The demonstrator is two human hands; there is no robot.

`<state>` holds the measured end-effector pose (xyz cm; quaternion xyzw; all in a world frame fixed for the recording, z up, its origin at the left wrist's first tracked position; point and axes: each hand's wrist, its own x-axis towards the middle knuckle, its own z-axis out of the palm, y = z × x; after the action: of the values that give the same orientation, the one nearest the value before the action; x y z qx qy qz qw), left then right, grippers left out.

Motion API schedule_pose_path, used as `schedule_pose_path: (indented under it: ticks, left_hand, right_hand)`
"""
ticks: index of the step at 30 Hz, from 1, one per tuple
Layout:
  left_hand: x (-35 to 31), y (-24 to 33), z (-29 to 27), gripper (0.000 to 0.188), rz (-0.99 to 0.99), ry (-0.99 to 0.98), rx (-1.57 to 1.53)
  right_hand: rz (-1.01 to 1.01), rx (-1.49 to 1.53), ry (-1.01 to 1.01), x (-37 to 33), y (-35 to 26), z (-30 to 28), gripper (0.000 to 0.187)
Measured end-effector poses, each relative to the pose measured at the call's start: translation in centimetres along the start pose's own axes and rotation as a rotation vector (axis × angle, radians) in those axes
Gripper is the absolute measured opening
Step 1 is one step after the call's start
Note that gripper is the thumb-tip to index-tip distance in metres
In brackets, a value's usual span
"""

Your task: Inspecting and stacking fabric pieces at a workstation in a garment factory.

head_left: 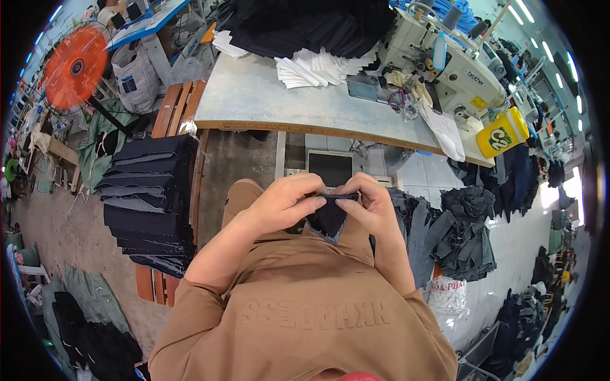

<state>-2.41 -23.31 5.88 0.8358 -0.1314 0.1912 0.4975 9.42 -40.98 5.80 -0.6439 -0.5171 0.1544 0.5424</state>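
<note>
Above my lap I pinch a small dark denim piece point(329, 219) between both hands. My left hand point(289, 202) closes on its upper left edge, thumb on the near face. On the upper right edge my right hand point(367, 202) grips in the same way, its thumb close to the other. The piece hangs down from the fingers and narrows to a frayed, lighter lower edge. The fingertips behind the cloth are hidden.
Ahead stands a work table point(254, 89) with dark fabric piles point(305, 25), white cut pieces point(318, 68), a phone point(363, 89), a sewing machine point(454, 70) and a yellow container point(502, 132). Stacked denim point(149, 197) lies on a slatted bench to my left; more denim point(460, 228) hangs right.
</note>
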Motion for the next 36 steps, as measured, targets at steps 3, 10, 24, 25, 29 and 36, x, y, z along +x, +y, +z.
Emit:
schedule_pose_path:
  ticks: [3,10,24,25,29,36]
  left_hand:
    - [-0.1,0.0,0.0,0.014,-0.137,0.016,-0.213]
    - [0.2,-0.4,0.2,0.014,-0.089,-0.034,-0.168]
    - [-0.8,-1.7,-4.1,0.012,-0.208,0.578,-0.677]
    - [-1.2,-2.6,-5.0,0.013,-0.139,0.659,-0.744]
    - [-4.4,-4.7,-9.3,0.021,-0.256,0.464,-0.655]
    - [-2.5,-7.1,-5.2,0.061,-0.370,0.103,-0.434]
  right_hand:
    - [0.147,0.257,0.112,-0.3,0.4,0.4,0.011]
    - [0.203,0.326,0.049,-0.5,0.7,0.4,0.011]
    - [0.561,0.949,-0.695,-2.2,6.8,-2.2,0.055]
    - [0.636,1.136,-0.681,-3.2,7.0,-2.3,0.049]
    - [0.608,1.025,-0.315,-5.4,7.1,-3.2,0.026]
    - [0.514,0.276,-0.629,-0.9,4.8,-2.4,0.021]
